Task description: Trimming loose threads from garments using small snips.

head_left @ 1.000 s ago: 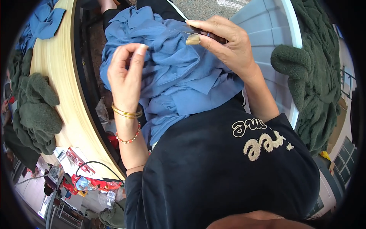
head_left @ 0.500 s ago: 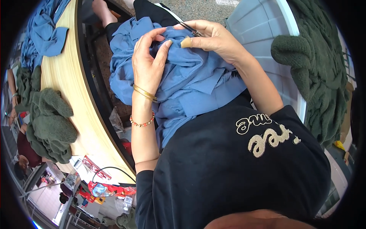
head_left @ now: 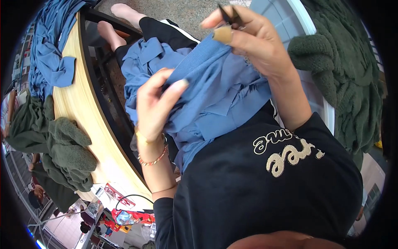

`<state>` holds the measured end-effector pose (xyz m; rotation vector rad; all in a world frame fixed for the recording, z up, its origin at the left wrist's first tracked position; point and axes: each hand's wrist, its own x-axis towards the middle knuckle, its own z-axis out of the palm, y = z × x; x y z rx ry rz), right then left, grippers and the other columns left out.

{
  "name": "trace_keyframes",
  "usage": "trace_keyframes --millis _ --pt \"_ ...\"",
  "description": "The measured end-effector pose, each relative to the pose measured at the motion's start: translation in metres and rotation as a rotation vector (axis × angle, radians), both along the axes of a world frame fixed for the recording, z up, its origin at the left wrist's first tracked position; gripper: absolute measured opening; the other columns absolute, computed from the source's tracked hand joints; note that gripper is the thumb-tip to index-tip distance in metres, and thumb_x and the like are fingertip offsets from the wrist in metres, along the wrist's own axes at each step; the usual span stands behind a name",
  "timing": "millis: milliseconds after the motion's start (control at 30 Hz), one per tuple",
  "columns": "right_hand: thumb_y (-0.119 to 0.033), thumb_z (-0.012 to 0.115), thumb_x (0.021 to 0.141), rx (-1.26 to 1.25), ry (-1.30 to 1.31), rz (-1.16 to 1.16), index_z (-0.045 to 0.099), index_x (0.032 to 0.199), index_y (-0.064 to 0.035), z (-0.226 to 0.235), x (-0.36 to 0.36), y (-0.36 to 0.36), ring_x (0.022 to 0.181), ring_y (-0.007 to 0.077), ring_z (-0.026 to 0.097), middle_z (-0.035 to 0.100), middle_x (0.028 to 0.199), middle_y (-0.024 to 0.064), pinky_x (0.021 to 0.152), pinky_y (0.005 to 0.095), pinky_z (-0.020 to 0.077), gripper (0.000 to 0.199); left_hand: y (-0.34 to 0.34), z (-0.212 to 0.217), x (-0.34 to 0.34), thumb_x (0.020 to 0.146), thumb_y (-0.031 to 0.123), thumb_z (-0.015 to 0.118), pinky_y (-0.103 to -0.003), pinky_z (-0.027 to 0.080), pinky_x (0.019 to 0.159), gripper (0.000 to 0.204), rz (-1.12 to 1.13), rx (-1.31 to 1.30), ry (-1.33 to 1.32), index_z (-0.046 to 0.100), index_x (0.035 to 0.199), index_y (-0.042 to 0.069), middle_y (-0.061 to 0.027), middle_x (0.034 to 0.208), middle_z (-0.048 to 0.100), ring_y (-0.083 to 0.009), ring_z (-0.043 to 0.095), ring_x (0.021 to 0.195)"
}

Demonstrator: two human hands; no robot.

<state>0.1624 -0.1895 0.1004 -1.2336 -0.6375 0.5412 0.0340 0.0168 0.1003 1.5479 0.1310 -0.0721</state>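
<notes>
Across my lap lies a crumpled blue garment, its ribbed band stretched between my two hands. My left hand is closed on the near end of the band, thumb on top. Higher up and to the right, my right hand pinches the band's other end. A tan cover sits on that thumb. The same hand also keeps dark thread snips among its fingers, with the points sticking out past the knuckles. Cloth hides the fingertips under the band.
To my left runs a wooden table bearing dark green fleece pieces and more blue cloth. At its near end sits a red packet. At right, a pale blue bin has green fleece over its side.
My right hand has lifted up and to the right, drawing the blue band taut. My left hand has shifted slightly down and left, and the view has tilted a little.
</notes>
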Motion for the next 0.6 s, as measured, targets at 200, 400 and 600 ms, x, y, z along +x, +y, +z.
trace_keyframes --millis 200,400,600 --pt "0.002 0.059 0.089 -0.215 0.098 -0.042 0.057 0.116 0.0040 0.008 -0.016 0.000 0.097 0.0103 0.058 0.062 0.105 0.0068 0.087 0.0237 0.0460 0.027 -0.008 -0.007 -0.009 0.092 0.007 0.061 -0.018 0.043 0.080 0.019 0.140 -0.119 0.104 0.066 0.107 -0.004 -0.0012 0.096 0.067 -0.0040 0.057 0.087" --pt "-0.010 0.060 0.089 -0.396 -0.452 -0.179 0.060 0.122 -0.0037 -0.015 -0.031 0.003 0.081 0.0074 0.049 0.055 0.094 0.0014 0.069 0.0209 0.0393 0.033 -0.016 -0.028 -0.018 0.090 0.005 0.063 -0.020 0.045 0.086 0.019 0.392 -0.486 0.010 0.067 0.108 -0.001 -0.0053 0.098 0.069 -0.0089 0.062 0.093" --pt "-0.005 0.061 0.085 -0.351 -0.585 -0.063 0.063 0.120 -0.0038 -0.011 -0.033 0.010 0.079 0.0127 0.052 0.057 0.089 0.0043 0.070 0.0242 0.0409 0.035 -0.017 -0.025 -0.016 0.091 0.004 0.062 -0.020 0.045 0.086 0.019 0.431 -0.582 -0.027 0.065 0.109 -0.002 -0.0049 0.100 0.068 -0.0075 0.061 0.092"
